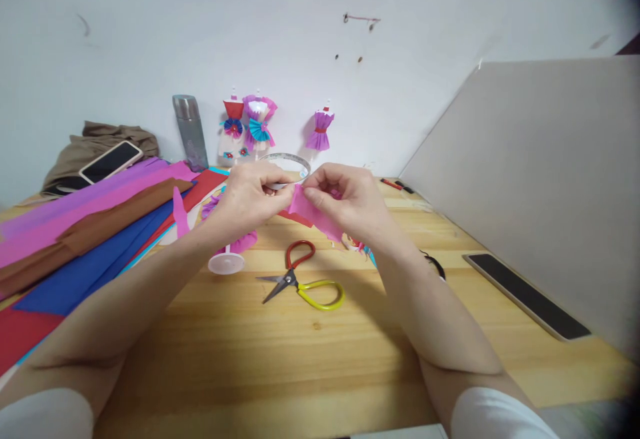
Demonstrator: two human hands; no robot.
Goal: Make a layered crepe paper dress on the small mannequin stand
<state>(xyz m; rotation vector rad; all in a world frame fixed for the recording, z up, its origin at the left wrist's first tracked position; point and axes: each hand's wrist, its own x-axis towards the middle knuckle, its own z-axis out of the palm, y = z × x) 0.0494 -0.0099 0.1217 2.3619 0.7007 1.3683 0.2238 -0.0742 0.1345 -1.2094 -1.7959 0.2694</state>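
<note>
Between my two hands, above the table, is a small piece of bright pink crepe paper [320, 218]. My left hand [253, 189] is closed, thumb and fingers pinching the paper's left end. My right hand [350, 199] is closed on its upper edge, fingertips bent over it. A curled whitish strip with printed marks [285, 156] arches just behind the fingers; its ends are hidden. Scissors [290, 279] with one red and one yellow handle lie below my hands, blades apart. Beside my left forearm, a small dress form with a white round base [227, 263] and pink paper is partly hidden.
Coloured crepe sheets [110, 246] cover the table's left side. Against the wall stand a grey bottle [191, 132] and small dressed forms [321, 129]. A phone [111, 161] rests on brown cloth [100, 139]. At right are a dark flat device [525, 296] and a pale panel [530, 186].
</note>
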